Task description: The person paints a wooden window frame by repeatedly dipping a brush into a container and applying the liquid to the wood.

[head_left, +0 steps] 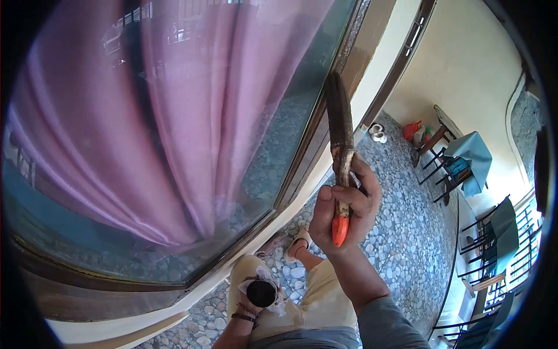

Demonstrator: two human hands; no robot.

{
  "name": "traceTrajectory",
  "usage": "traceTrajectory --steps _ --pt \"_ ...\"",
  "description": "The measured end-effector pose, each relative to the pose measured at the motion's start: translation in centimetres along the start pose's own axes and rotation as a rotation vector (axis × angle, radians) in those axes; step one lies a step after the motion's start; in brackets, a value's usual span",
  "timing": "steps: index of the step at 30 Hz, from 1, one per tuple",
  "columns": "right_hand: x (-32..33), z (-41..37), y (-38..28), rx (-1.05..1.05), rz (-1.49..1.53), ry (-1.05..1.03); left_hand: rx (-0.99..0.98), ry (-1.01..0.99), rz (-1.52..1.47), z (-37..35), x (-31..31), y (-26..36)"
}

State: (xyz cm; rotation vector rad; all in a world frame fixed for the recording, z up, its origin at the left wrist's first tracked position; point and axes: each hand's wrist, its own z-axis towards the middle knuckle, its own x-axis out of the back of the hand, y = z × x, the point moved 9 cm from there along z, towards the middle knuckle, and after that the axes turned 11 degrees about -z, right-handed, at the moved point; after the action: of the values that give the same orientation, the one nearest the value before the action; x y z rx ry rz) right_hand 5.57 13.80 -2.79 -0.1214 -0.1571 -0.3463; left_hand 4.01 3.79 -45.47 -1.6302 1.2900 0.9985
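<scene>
My right hand (354, 200) is closed around the worn handle of a paintbrush (341, 131), whose orange end sticks out below the thumb. The brush's dark, stained head points up and overlaps the brown window frame (314, 136) in this view. Low in front of my body, my left hand (246, 303) is closed on a small round container (261, 294) with dark contents and crumpled, pale plastic around its rim. Beside the brush is the glass window (273, 139), with a pink curtain (186, 116) behind it.
Pebble-patterned floor (401, 232) runs along the wall. White shoes (378, 132) and a red bag (411, 129) lie farther back. At right stand a wooden bench (447, 122), chairs with green covers (474, 154) and a metal railing (526, 238). A pale ledge (256, 247) borders the window.
</scene>
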Motion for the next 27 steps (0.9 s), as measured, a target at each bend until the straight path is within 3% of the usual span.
traceTrajectory --steps 7,18,27 --pt "0.0 -0.7 0.0 0.004 -0.033 -0.014 0.004 0.104 -0.026 1.1 3.6 -0.3" --pt "-0.3 -1.9 0.2 0.003 0.000 -0.040 0.016 0.164 -0.054 -0.2 0.3 -0.6" --pt "-0.2 -2.4 0.1 0.038 0.008 -0.043 -0.030 0.259 -0.073 0.0 1.8 -0.3"
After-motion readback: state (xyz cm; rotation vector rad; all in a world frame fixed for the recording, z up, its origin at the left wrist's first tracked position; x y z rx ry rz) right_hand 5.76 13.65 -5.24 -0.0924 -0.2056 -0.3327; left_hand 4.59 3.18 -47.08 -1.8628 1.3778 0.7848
